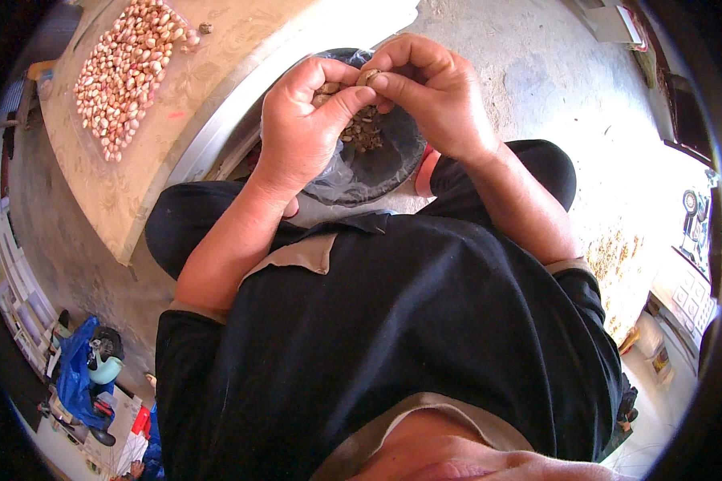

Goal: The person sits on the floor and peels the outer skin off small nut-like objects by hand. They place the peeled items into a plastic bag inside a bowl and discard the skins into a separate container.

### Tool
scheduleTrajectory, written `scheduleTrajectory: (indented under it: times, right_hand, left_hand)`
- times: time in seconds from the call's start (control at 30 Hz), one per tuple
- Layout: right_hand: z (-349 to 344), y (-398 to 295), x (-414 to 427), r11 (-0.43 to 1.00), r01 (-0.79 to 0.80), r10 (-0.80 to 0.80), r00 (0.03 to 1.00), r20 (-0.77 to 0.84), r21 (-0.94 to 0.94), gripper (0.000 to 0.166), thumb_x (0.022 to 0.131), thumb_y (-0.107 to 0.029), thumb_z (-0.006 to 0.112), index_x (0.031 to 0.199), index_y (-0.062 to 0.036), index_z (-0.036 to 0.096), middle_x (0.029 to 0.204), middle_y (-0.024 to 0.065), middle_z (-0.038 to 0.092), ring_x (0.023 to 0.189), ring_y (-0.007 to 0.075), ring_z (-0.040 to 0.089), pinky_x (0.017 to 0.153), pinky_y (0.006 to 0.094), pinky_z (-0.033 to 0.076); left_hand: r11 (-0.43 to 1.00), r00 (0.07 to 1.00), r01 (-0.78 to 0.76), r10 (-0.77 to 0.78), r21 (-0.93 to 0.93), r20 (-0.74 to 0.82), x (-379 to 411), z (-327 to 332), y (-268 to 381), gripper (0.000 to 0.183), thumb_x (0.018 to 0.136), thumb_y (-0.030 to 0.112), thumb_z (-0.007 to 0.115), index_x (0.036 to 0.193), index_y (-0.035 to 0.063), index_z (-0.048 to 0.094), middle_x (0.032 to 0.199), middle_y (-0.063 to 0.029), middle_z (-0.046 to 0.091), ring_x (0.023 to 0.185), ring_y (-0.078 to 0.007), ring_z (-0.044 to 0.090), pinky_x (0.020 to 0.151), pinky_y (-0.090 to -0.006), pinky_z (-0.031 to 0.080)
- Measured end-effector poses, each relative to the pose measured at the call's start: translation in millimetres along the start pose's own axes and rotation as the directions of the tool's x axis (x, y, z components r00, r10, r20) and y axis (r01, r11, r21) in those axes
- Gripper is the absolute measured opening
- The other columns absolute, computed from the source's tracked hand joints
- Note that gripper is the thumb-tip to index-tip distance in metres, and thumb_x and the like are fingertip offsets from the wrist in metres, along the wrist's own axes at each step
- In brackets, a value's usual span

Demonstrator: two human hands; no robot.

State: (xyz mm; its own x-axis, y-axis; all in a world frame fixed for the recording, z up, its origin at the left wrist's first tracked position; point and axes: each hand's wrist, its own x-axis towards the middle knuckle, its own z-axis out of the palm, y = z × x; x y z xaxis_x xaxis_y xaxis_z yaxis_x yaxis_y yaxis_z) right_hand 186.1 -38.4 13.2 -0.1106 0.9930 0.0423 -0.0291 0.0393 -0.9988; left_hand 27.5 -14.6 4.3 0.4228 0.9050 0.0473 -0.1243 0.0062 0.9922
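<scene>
Over a black bucket (pixel 391 174) my two hands meet at the fingertips. My right hand (pixel 442 96) pinches a small brown pod, apparently an unshelled peanut (pixel 370 76), between thumb and fingers. The thumb tip of my left hand (pixel 304 123) reaches this pod. More brown pods (pixel 327 90) show inside the curl of my left fingers, partly hidden. Below, broken shells (pixel 364 132) lie in the bucket, which has a clear plastic bag (pixel 337 174) as a liner. Many pinkish shelled kernels (pixel 126 72), apparently peanuts, are spread on the table at the left.
A patterned tablecloth (pixel 198 90) covers the table, whose corner comes close to my left knee. One dark pod (pixel 205 28) lies beside the kernels. Concrete floor (pixel 517 72) extends to the right. Behind at lower left are a blue plastic bag (pixel 75 373) and a pale green vessel (pixel 105 370).
</scene>
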Motion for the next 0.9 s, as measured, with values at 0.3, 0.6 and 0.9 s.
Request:
scheduleTrajectory:
  times: [0.3,0.6,0.9]
  right_hand:
    - [16,17,5,0.833,0.017,0.018,0.998,-0.059,0.553,0.008,0.084,-0.003,0.053,0.09,0.0015,0.055,0.084,0.008,0.059,0.073,0.0139,0.059,0.068,0.0247,0.05]
    - [15,22,7,0.702,-0.15,0.172,0.984,0.039,0.696,0.017,0.087,-0.005,0.047,0.102,0.0015,0.054,0.093,0.0102,0.059,0.083,0.0175,0.059,0.076,0.0279,0.049]
    - [9,19,8,0.497,-0.279,0.323,0.938,0.123,0.822,0.026,0.085,0.0,0.038,0.109,0.0061,0.047,0.103,0.0139,0.053,0.093,0.0224,0.056,0.086,0.0342,0.046]
  left_hand:
    - [0.924,0.974,0.107,-0.172,-0.368,-0.15,4,-1,-4,0.009,0.085,0.008,0.053,0.088,0.0018,0.058,0.067,-0.0019,0.057,0.049,-0.0038,0.043,0.042,-0.0159,0.032]
    - [0.957,0.981,0.057,-0.106,-0.283,-0.161,6,-6,-2,0.01,0.084,0.008,0.056,0.09,0.0018,0.06,0.073,-0.0022,0.058,0.052,-0.0038,0.045,0.044,-0.0153,0.035]
    - [0.942,0.959,-0.273,0.283,0.193,-0.021,9,-6,-5,0.011,0.077,0.0,0.062,0.088,0.0009,0.06,0.085,-0.0046,0.06,0.076,-0.0084,0.059,0.065,-0.0195,0.048]
